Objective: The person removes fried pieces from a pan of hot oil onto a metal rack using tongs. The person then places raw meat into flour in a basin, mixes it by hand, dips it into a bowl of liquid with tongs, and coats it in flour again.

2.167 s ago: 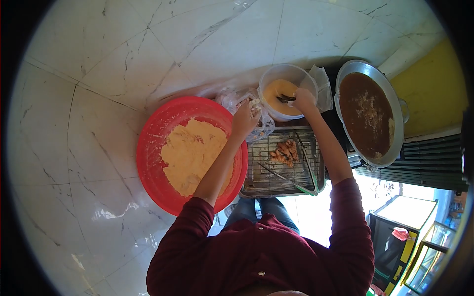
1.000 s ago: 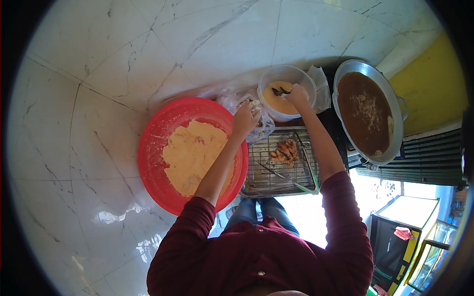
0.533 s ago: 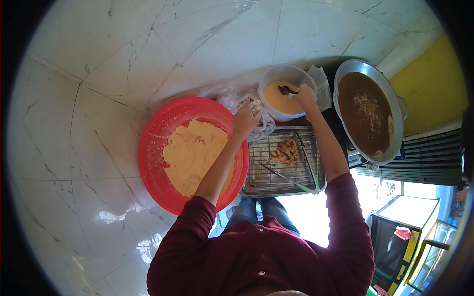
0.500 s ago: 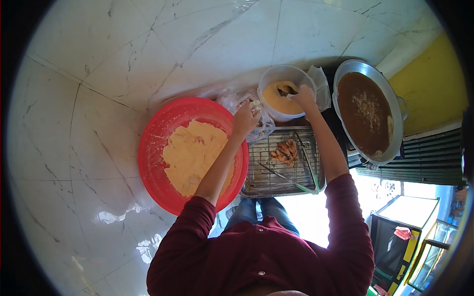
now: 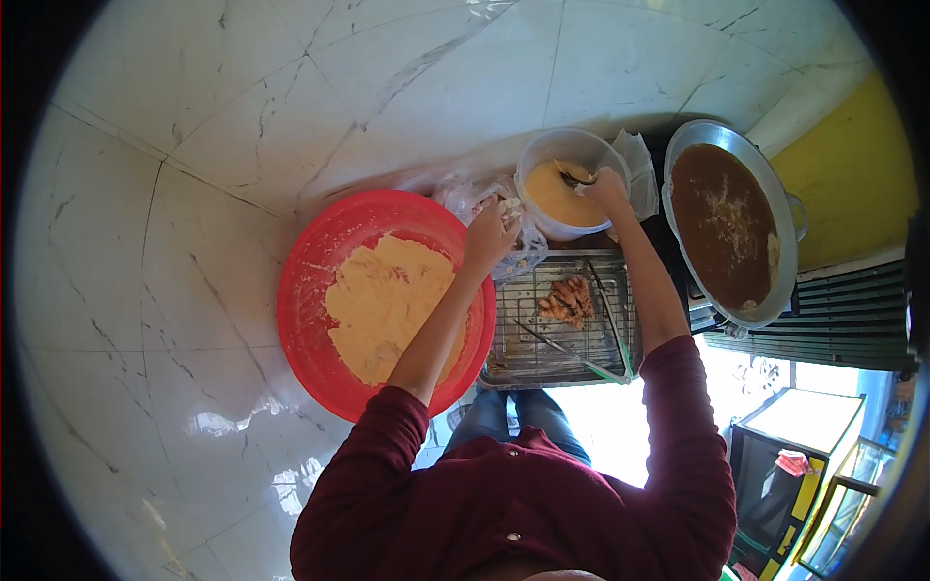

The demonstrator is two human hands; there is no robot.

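My right hand [image 5: 607,194] is closed on a dark spoon [image 5: 577,180] inside a clear plastic tub [image 5: 535,153]. Yellowish batter [image 5: 562,203] fills the lower part of that tub. Just left of it lies a clear plastic bag [image 5: 523,254], its contents mostly hidden. My left hand [image 5: 489,240] is at the bag with curled fingers that look floury, apparently gripping its edge. Beneath my left forearm stands a red basin [image 5: 308,271] holding pale yellow flour [image 5: 383,300].
A metal tray with a wire rack [image 5: 509,339] sits nearest my body, bearing browned fried pieces [image 5: 568,301] and tongs [image 5: 610,324]. At right, a large metal pan [image 5: 790,261] contains brown oil [image 5: 722,223] with foam. A tiled wall [image 5: 194,242] rises behind.
The spoon has shifted and tilted within the batter, its dark bowl now showing differently beside my right hand. My left hand stays at the bag. The whole view has slid slightly.
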